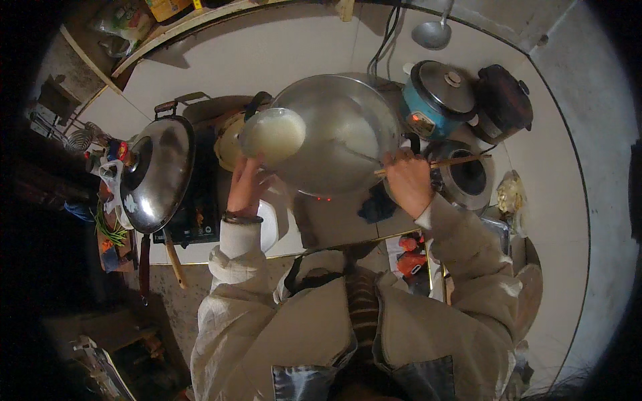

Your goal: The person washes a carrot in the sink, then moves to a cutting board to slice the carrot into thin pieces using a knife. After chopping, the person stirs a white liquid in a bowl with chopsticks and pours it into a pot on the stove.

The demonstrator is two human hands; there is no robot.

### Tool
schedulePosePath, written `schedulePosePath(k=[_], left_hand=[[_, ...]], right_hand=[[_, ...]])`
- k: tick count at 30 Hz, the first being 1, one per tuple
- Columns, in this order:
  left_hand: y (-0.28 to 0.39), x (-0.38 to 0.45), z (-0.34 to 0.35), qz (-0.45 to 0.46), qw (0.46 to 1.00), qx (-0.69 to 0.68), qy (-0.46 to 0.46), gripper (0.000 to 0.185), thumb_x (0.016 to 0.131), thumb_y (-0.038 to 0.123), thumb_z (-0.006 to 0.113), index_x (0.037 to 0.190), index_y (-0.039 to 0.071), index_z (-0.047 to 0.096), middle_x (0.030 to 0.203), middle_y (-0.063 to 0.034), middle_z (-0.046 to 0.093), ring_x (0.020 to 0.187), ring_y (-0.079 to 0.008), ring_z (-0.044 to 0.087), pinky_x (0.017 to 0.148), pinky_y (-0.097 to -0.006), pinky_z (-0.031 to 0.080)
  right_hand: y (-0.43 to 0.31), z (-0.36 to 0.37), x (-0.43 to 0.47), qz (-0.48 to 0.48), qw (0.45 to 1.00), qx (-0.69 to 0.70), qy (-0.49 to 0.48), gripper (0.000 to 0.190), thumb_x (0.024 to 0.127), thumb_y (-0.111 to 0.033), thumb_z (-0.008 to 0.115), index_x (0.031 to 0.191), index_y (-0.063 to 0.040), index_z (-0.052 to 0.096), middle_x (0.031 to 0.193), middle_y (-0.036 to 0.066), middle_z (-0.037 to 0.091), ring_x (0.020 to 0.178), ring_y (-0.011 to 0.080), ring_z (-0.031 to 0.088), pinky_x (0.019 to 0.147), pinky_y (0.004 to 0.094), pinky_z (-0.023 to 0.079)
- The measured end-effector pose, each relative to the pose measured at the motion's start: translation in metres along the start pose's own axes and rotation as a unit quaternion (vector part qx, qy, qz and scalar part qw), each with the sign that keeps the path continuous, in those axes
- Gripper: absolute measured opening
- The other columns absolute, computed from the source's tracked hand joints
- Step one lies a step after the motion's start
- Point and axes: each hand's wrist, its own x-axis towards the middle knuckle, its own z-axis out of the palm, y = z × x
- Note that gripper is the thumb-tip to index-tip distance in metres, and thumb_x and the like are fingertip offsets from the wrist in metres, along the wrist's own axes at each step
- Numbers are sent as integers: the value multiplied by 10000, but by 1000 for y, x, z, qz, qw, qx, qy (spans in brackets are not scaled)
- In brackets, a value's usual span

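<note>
My left hand [247, 183] grips a bowl [273, 134] of whitish liquid. The bowl overlaps the left rim of a large stainless steel pot [313, 173]. Pale liquid [356, 133] shows inside the pot. At the pot's right side, my right hand [409, 179] is closed around a wooden stick [456, 161], which pokes out on both sides of the fist. A thin grey utensil [358, 151] runs from near that hand into the pot; whether it joins the stick, I cannot tell. The pot's black handle [412, 143] shows just beyond my right hand.
A blue rice cooker [419, 108] with a lit lamp stands back right, beside a dark cooker [504, 105]. Above them hangs a ladle [432, 35]. On the left, a domed steel lid [163, 170] leans over a black cooktop [200, 205]. A wooden handle [174, 260] overhangs the counter's front edge.
</note>
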Motion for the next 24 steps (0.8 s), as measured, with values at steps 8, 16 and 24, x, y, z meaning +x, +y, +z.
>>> schedulePosePath(k=[8,16,24], left_hand=[[-16,-24,-1,54,998,-10,-40,405,908,300,607,1245,103,501,1046,-60,636,913,-220,654,695,-288,467],[-17,-39,20,11,999,19,-40,395,920,345,588,1234,118,512,970,-36,649,776,-142,624,673,-270,484],[-16,-39,27,1,998,58,-33,421,918,379,585,1192,66,523,956,-56,645,734,-145,614,615,-267,488]], right_hand=[[10,-63,-5,0,987,160,-10,215,823,-189,546,951,-62,663,1048,112,586,893,258,585,666,342,501],[3,-119,20,-17,744,636,203,79,882,-55,557,897,-5,617,826,68,599,785,176,577,693,271,463],[-53,-75,39,-37,763,627,153,131,879,-91,643,877,27,586,818,76,640,735,153,603,659,267,467]])
